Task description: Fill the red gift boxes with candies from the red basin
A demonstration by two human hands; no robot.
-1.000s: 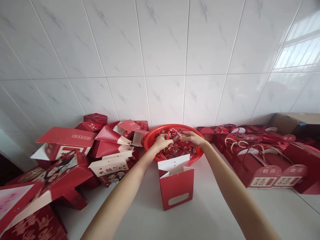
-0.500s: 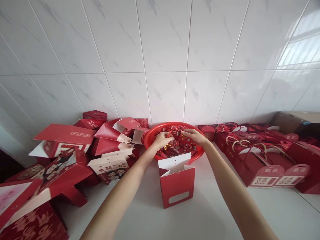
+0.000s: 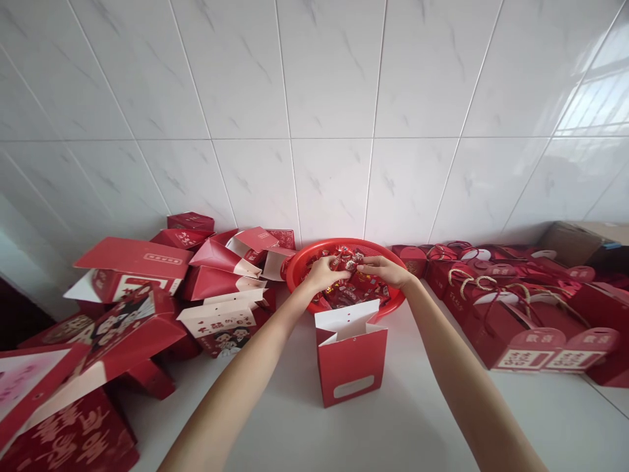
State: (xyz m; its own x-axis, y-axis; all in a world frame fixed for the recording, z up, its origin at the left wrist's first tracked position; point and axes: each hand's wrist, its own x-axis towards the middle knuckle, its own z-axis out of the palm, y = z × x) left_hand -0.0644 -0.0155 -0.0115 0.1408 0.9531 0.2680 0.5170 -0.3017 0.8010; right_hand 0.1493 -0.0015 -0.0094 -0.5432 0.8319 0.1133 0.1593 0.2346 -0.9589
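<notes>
Above the red plastic basket (image 3: 296,265), both my hands are close together over a pile of red-wrapped candies (image 3: 339,298). My left hand (image 3: 324,274) has its thumb and fingers closed on a wrapped candy. From the other side, my right hand (image 3: 386,269) reaches in with its fingertips closed at a red wrapped candy with a pale mark (image 3: 350,265). Its thumb is partly hidden. In front of the basket an upright red gift box (image 3: 352,367) stands with its white-lined top flaps open.
Open red boxes (image 3: 132,259) lie heaped on the left. Closed gift boxes with rope handles (image 3: 511,334) stand in rows on the right, with a brown carton (image 3: 572,246) behind them. A tiled wall (image 3: 331,183) rises behind the white surface (image 3: 275,426).
My hands have drawn closer together over the basket, the right fingertips moving in toward the left hand. The whole view has shifted slightly. The upright box stays in place.
</notes>
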